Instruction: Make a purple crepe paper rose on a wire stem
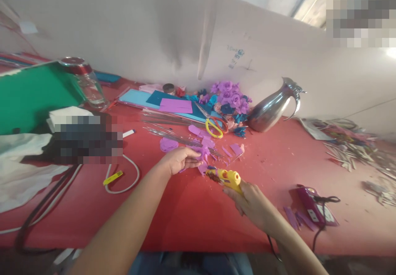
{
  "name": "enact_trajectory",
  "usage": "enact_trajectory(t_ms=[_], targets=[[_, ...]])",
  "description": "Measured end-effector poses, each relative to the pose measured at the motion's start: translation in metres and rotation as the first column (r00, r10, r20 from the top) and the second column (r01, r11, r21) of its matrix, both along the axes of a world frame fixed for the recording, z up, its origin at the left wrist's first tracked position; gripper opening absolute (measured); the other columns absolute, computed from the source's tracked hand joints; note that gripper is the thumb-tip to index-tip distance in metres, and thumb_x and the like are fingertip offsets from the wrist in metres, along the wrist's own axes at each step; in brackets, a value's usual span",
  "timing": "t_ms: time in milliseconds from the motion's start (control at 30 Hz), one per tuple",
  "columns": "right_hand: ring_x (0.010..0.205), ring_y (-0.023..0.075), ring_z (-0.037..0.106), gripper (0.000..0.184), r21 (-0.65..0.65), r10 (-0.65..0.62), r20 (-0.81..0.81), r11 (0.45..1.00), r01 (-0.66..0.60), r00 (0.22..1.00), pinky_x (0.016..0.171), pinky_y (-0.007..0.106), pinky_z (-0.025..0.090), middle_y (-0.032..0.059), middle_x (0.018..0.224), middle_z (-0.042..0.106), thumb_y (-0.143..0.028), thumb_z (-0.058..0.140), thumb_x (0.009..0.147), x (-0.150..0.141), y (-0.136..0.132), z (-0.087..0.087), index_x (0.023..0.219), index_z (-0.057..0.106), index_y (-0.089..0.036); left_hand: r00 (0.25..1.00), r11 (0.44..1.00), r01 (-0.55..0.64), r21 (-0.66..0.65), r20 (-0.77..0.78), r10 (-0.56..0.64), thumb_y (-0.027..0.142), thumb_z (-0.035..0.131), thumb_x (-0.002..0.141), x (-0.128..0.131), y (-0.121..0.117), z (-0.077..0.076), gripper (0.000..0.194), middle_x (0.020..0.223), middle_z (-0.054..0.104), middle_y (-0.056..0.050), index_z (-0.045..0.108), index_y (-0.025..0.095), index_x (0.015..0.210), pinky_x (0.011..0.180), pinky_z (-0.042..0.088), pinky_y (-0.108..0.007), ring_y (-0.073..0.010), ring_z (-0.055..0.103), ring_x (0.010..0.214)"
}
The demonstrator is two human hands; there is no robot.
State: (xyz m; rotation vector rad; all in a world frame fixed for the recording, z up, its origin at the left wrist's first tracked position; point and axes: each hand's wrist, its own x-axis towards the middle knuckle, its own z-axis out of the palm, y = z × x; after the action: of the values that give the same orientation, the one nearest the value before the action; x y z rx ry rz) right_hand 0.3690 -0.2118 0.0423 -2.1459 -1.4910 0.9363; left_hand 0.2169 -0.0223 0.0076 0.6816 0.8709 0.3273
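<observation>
My left hand [184, 161] pinches a purple paper flower [204, 155] over the red table. In my right hand [250, 200] is a yellow glue gun [227, 177], its nozzle pointing left, close under the flower. I cannot tell whether the nozzle touches the paper. Around the flower lie purple paper petals [168, 144] and small cut scraps [236, 149]. Just behind are thin metal wires [167, 134] and scissors [213, 127] with yellow and red handles.
Finished paper flowers [230, 95] are heaped at the back beside a metal jug [272, 108]. Coloured paper sheets [176, 105] lie left of them. A glass bottle [88, 85] stands back left. At right are a maroon power box [317, 207] and loose sticks [343, 153].
</observation>
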Motion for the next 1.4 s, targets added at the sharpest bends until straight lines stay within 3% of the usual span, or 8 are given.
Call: enact_trajectory(t_ms=[333, 467, 733, 800, 900, 1200, 1300, 1400], targets=[[0.042, 0.0128, 0.049, 0.040, 0.051, -0.120, 0.116, 0.992, 0.115, 0.986, 0.044, 0.022, 0.033, -0.0026, 0.047, 0.052, -0.052, 0.039, 0.088, 0.025, -0.001, 0.006, 0.077, 0.056, -0.018, 0.999, 1.000, 0.001, 0.005, 0.035, -0.001, 0.001, 0.066, 0.068, -0.002, 0.001, 0.001, 0.014, 0.076, 0.074, -0.011, 0.069, 0.008, 0.080, 0.075, 0.058, -0.029, -0.0191, 0.071, 0.070], [0.058, 0.0206, 0.058, 0.036, 0.273, -0.376, 0.525, 0.924, 0.267, 0.764, 0.049, 0.026, 0.032, 0.0055, 0.069, 0.062, -0.053, 0.045, 0.086, 0.080, -0.001, -0.016, 0.089, 0.054, -0.019, 0.987, 1.000, 0.021, -0.008, 0.160, -0.019, 0.003, 0.067, 0.068, -0.008, 0.002, 0.009, 0.016, 0.078, 0.075, -0.013, 0.071, 0.007, 0.083, 0.076, 0.058, -0.029, -0.0211, 0.072, 0.075], [0.096, 0.0337, 0.056, 0.032, 0.266, -0.319, 0.716, 0.947, 0.180, 0.621, 0.071, 0.041, 0.042, 0.0181, 0.110, 0.058, -0.034, 0.050, 0.086, 0.103, 0.009, -0.039, 0.112, 0.056, -0.016, 0.929, 0.987, -0.011, 0.162, 0.367, -0.050, 0.008, 0.073, 0.064, -0.024, 0.002, 0.022, 0.017, 0.085, 0.075, -0.012, 0.074, 0.008, 0.081, 0.077, 0.058, -0.028, -0.0237, 0.071, 0.081], [0.109, 0.0341, 0.049, 0.041, 0.423, -0.325, 0.621, 0.905, 0.044, 0.713, 0.082, 0.046, 0.040, 0.0162, 0.124, 0.054, -0.033, 0.053, 0.084, 0.077, 0.021, -0.020, 0.123, 0.052, -0.020, 0.930, 0.980, -0.039, 0.197, 0.366, -0.036, 0.008, 0.076, 0.061, -0.024, 0.001, 0.024, 0.023, 0.086, 0.075, -0.011, 0.074, 0.009, 0.084, 0.077, 0.057, -0.028, -0.0238, 0.071, 0.083], [0.109, 0.0253, 0.052, 0.036, 0.494, 0.022, 0.382, 0.840, -0.224, 0.924, 0.091, 0.039, 0.038, 0.0094, 0.119, 0.059, -0.032, 0.056, 0.083, 0.033, 0.050, 0.010, 0.118, 0.058, -0.024, 0.932, 0.972, -0.078, 0.220, 0.362, -0.008, 0.009, 0.079, 0.058, -0.023, -0.002, 0.024, 0.028, 0.085, 0.076, -0.009, 0.074, 0.011, 0.085, 0.079, 0.056, -0.030, -0.0242, 0.071, 0.083], [0.058, 0.0125, 0.050, 0.019, 0.500, 0.047, -0.011, 0.866, -0.035, 0.999, 0.058, 0.025, 0.033, -0.0015, 0.058, 0.059, -0.013, 0.056, 0.072, 0.004, 0.101, 0.010, 0.057, 0.066, -0.018, 0.929, 0.959, -0.215, 0.186, 0.342, 0.142, 0.010, 0.083, 0.053, -0.013, -0.004, 0.021, 0.032, 0.088, 0.075, -0.009, 0.075, 0.013, 0.084, 0.077, 0.056, -0.025, -0.0197, 0.071, 0.081], [0.058, 0.0139, 0.052, 0.019, 0.464, -0.098, -0.441, 0.826, 0.320, 0.892, 0.057, 0.025, 0.035, -0.0004, 0.058, 0.062, -0.029, 0.060, 0.075, 0.008, 0.101, -0.007, 0.065, 0.071, -0.018, 0.911, 0.931, -0.333, 0.150, 0.304, 0.277, 0.012, 0.083, 0.054, -0.006, -0.005, 0.017, 0.029, 0.083, 0.075, -0.007, 0.075, 0.014, 0.082, 0.068, 0.055, -0.019, -0.0151, 0.070, 0.074], [0.059, 0.0139, 0.054, 0.025, 0.287, -0.164, -0.806, 0.733, 0.617, 0.569, 0.058, 0.025, 0.038, 0.0012, 0.060, 0.065, -0.040, 0.069, 0.068, 0.003, 0.103, -0.018, 0.071, 0.074, -0.017, 0.903, 0.895, -0.405, 0.185, 0.237, 0.359, 0.014, 0.082, 0.054, -0.001, -0.007, 0.014, 0.025, 0.072, 0.074, -0.004, 0.076, 0.014, 0.079, 0.057, 0.052, -0.015, -0.0109, 0.067, 0.064]])
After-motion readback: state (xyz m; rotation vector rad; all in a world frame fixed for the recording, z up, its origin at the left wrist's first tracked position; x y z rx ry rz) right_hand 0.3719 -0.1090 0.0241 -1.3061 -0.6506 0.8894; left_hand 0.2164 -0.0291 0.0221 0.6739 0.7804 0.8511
